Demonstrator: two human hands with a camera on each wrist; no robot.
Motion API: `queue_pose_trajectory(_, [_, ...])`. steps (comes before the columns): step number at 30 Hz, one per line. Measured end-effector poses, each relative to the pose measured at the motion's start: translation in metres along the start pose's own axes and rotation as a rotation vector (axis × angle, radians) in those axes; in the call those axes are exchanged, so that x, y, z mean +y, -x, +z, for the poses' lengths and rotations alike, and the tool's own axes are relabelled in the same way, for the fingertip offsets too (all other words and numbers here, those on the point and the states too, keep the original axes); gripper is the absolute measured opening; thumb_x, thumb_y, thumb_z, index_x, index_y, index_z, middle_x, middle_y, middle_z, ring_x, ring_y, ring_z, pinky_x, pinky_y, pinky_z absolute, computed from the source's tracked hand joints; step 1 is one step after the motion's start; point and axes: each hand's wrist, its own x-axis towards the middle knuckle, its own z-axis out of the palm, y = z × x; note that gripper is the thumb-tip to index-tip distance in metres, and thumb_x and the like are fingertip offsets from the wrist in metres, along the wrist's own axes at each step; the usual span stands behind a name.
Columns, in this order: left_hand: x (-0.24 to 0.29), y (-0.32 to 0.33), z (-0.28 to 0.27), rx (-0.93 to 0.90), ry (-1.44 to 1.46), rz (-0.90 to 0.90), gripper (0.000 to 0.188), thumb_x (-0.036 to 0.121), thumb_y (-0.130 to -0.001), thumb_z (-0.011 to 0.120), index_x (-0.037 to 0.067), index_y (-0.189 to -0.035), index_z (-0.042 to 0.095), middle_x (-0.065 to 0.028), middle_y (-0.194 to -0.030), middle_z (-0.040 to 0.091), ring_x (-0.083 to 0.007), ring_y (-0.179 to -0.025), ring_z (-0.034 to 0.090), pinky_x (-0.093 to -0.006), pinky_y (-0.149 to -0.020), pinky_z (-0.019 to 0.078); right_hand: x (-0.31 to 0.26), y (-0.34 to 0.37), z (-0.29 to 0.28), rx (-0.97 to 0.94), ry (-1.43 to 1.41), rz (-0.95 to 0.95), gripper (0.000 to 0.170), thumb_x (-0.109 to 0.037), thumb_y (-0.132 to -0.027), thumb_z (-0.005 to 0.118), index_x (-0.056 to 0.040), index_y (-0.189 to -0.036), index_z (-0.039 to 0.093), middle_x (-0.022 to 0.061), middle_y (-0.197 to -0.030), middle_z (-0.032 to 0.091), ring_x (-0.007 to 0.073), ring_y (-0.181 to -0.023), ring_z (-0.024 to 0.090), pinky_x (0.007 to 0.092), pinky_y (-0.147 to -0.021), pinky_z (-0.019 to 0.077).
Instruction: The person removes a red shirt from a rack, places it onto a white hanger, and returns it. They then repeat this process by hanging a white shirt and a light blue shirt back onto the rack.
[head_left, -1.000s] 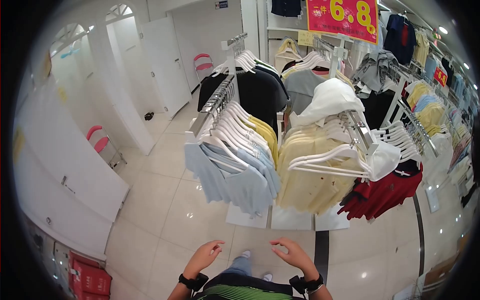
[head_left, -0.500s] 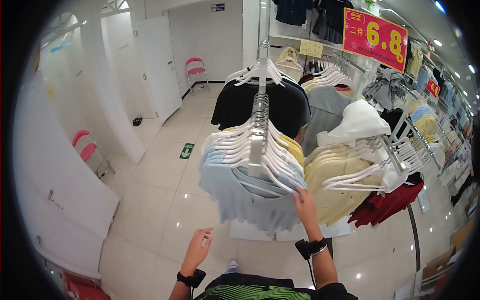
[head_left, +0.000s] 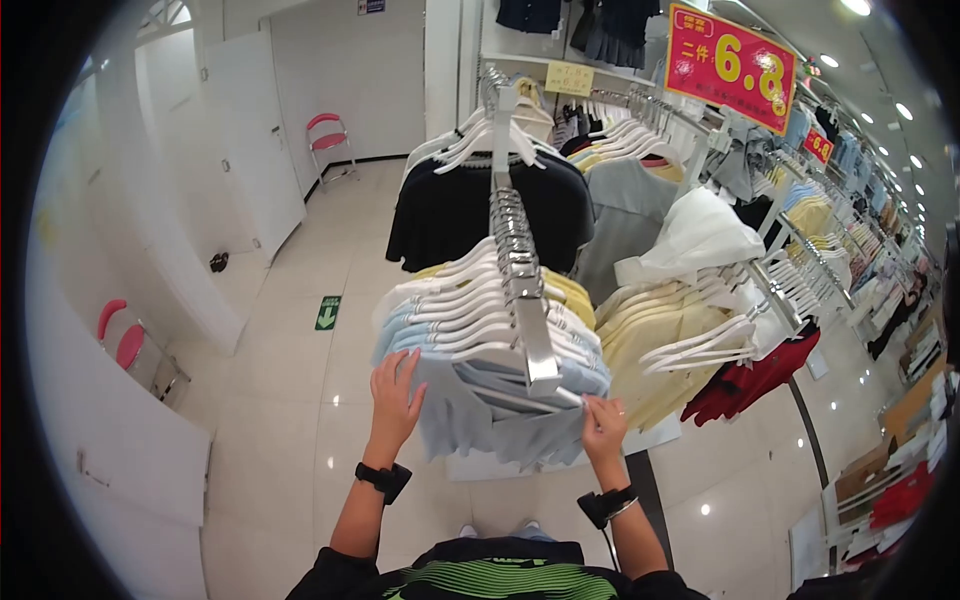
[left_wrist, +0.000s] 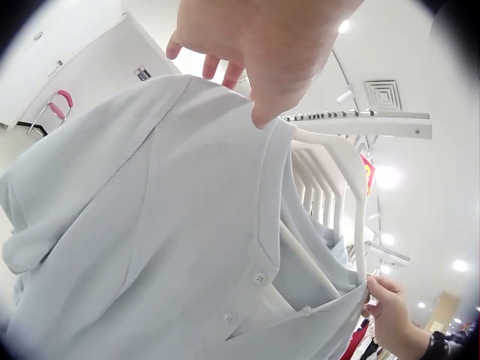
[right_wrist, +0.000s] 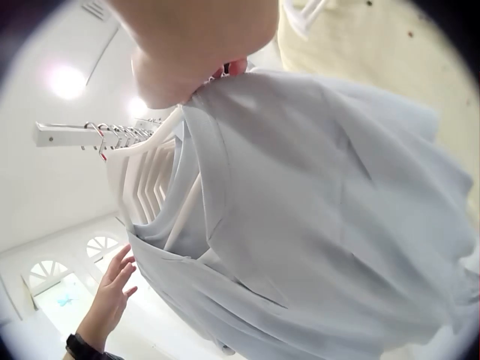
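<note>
A light blue buttoned shirt (left_wrist: 195,202) hangs frontmost on a white hanger (left_wrist: 330,150) at the near end of a metal rail (head_left: 535,350). At the shoulder on the right side, my right hand (head_left: 605,430) pinches the shirt with thumb and fingers by the hanger's end. My left hand (head_left: 395,400) is at the opposite shoulder, fingers spread and fairly straight. In the left wrist view its thumb reaches the collar while the fingertips go behind the shoulder. Buttons (left_wrist: 260,278) run down the shirt's front.
Behind it hang more light blue and yellow tops, then black tops (head_left: 450,215). To the right are pale yellow tops (head_left: 650,350), bare white hangers (head_left: 700,345) and red garments (head_left: 750,370). A red price sign (head_left: 730,68) stands above. Pink chairs (head_left: 328,140) are at left.
Both hands have risen from in front of the body to the light blue shirt, the right one first. The right hand now pinches its shoulder. The view has shifted closer to the rail.
</note>
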Motion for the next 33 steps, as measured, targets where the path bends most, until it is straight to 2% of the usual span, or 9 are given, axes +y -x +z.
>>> queue_pose_trajectory(4, [0.002,-0.014,0.015,-0.051,-0.043,0.055,0.052,0.016,-0.079,0.062,0.011,-0.129,0.045,-0.0117,-0.124,0.043,-0.0295,-0.116,0.039,-0.0440,-0.100,0.0247,0.026,0.028,0.007,0.067,-0.051,0.225,0.009,0.002,-0.080,0.056,-0.0008,-0.084,0.063,0.0091,-0.078,0.062,0.0194,-0.060,0.052,0.0295,-0.057,0.0411])
queue_pose_trajectory(6, [0.008,-0.015,0.016,-0.104,-0.024,0.034,0.048,0.017,-0.080,0.062,0.016,-0.127,0.048,-0.0113,-0.121,0.044,-0.0307,-0.117,0.038,-0.0466,-0.099,0.0263,0.042,0.054,0.017,0.344,-0.607,0.982,0.010,-0.004,-0.087,0.051,-0.0017,-0.085,0.061,0.0049,-0.076,0.061,0.0152,-0.061,0.051,0.0281,-0.058,0.0433])
queue_pose_trajectory(10, [0.006,-0.019,0.029,-0.090,-0.015,0.010,0.047,0.018,-0.079,0.063,0.016,-0.125,0.051,-0.0111,-0.120,0.044,-0.0315,-0.113,0.040,-0.0459,-0.098,0.0274,0.060,0.100,0.030,0.244,-1.236,1.515,0.018,-0.020,-0.091,0.051,-0.0064,-0.082,0.059,0.0009,-0.074,0.057,0.0139,-0.067,0.055,0.0301,-0.065,0.0467])
queue_pose_trajectory(14, [0.020,-0.011,0.029,-0.082,0.080,0.000,0.050,0.021,-0.078,0.065,0.011,-0.124,0.051,-0.0134,-0.120,0.043,-0.0328,-0.111,0.040,-0.0443,-0.097,0.0281,0.052,0.129,0.076,-0.021,-1.170,1.475,0.019,-0.023,-0.091,0.051,-0.0075,-0.084,0.061,0.0003,-0.072,0.056,0.0149,-0.068,0.055,0.0301,-0.064,0.0453])
queue_pose_trajectory(16, [0.027,-0.005,0.031,-0.082,0.126,-0.009,0.053,0.023,-0.077,0.066,0.008,-0.125,0.049,-0.0145,-0.120,0.043,-0.0334,-0.112,0.040,-0.0440,-0.098,0.0278,0.038,0.133,0.090,-0.454,-0.528,1.094,0.021,-0.022,-0.092,0.049,-0.0066,-0.084,0.062,0.0002,-0.069,0.055,0.0136,-0.066,0.052,0.0281,-0.062,0.0429])
queue_pose_trajectory(19, [0.042,-0.003,0.032,-0.052,0.279,-0.057,0.061,0.023,-0.076,0.066,0.004,-0.129,0.043,-0.0165,-0.124,0.041,-0.0350,-0.116,0.037,-0.0441,-0.101,0.0247,0.039,0.138,0.087,-0.555,-0.521,0.850,0.023,-0.023,-0.091,0.051,-0.0044,-0.082,0.062,-0.0007,-0.066,0.053,0.0101,-0.066,0.049,0.0270,-0.061,0.0404])
queue_pose_trajectory(22, [0.059,-0.010,0.028,-0.052,0.306,-0.030,0.067,0.022,-0.074,0.065,0.003,-0.132,0.037,-0.0176,-0.129,0.038,-0.0361,-0.121,0.034,-0.0444,-0.105,0.0211,0.046,0.138,0.057,-0.332,-0.633,1.193,0.024,-0.024,-0.091,0.053,-0.0038,-0.080,0.061,-0.0023,-0.065,0.052,0.0064,-0.061,0.044,0.0246,-0.056,0.0370])
queue_pose_trajectory(28, [0.060,-0.048,0.038,0.022,-0.012,0.057,0.068,0.017,-0.069,0.066,0.003,-0.130,0.039,-0.0154,-0.124,0.044,-0.0327,-0.118,0.040,-0.0437,-0.103,0.0247,0.049,0.017,-0.035,-0.080,-0.570,0.835,0.021,-0.024,-0.086,0.062,-0.0034,-0.089,0.063,-0.0063,-0.059,0.049,0.0009,-0.052,0.040,0.0194,-0.046,0.0314])
queue_pose_trajectory(33, [0.050,-0.061,0.063,0.033,0.271,0.018,0.045,0.004,-0.070,0.061,0.000,-0.114,0.050,-0.0148,-0.106,0.050,-0.0301,-0.102,0.047,-0.0366,-0.089,0.0376,0.035,-0.042,-0.024,-0.401,-0.136,0.352,0.034,-0.020,-0.081,0.065,-0.0131,-0.113,0.061,0.0081,-0.057,0.055,0.0173,-0.048,0.052,0.0293,-0.047,0.0385])
